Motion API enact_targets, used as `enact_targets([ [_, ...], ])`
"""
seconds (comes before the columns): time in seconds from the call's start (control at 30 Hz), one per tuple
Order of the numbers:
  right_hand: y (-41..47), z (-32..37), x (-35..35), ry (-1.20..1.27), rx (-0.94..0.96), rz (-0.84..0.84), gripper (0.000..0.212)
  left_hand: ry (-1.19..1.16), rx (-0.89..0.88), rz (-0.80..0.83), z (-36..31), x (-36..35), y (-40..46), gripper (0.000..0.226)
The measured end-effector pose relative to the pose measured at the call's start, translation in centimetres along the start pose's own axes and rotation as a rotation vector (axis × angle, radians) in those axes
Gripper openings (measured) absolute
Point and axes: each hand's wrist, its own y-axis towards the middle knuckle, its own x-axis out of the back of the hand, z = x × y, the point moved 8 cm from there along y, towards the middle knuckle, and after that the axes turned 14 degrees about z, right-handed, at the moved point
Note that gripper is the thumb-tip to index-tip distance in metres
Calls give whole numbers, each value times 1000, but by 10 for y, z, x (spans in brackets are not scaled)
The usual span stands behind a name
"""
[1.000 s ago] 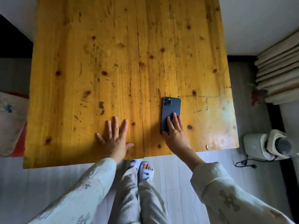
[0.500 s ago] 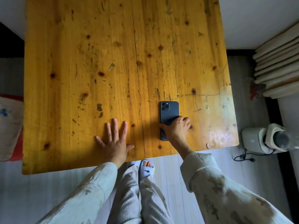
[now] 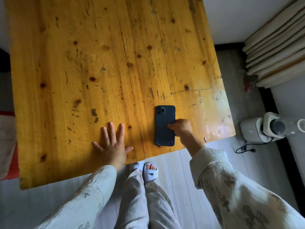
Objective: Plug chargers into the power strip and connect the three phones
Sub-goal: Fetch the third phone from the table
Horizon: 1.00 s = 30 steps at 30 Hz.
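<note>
The left hand (image 3: 113, 146) lies flat, fingers spread, bracing on the table (image 3: 82, 63); the right hand (image 3: 181, 128) apparently grips the phone (image 3: 163, 123) to position it.

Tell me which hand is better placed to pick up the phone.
Right. The right hand already grips the phone at its right edge, while the left hand lies flat on the table, apart from it.

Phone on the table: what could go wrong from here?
1. The phone lies face down close to the near edge of the table; the right hand, curled over its right side, could drag it off the edge.
2. Sliding it face down may scratch the screen on the scarred wood.
3. The left hand rests flat and apart from the phone, so it may not catch a slip.
</note>
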Motion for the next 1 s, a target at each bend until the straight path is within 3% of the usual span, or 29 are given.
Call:
enact_targets([
  [0.13, -31, -27, 15, 240, 23, 57, 12, 6, -17, 1, -4, 6, -8, 90],
  [0.27, -74, -64, 69, 384, 102, 15, 12, -64, -68, 45, -46, 16, -16, 66],
  [0.5, -181, -180, 187, 692, 221, -228, 19, 60, -745, 74, -269, -3, -105, 43],
  [0.67, -288, -308, 261, 866, 293, -470, 10, 218, -1114, 149, -406, -80, -228, 38],
  [0.8, -395, -432, 302, 937, 286, -663, 11, 315, -1384, 258, -499, -180, -359, 37],
  [1.0, -573, -627, 313, 1072, 177, -1076, 13, 557, -1782, 481, -574, -350, -563, 36],
])
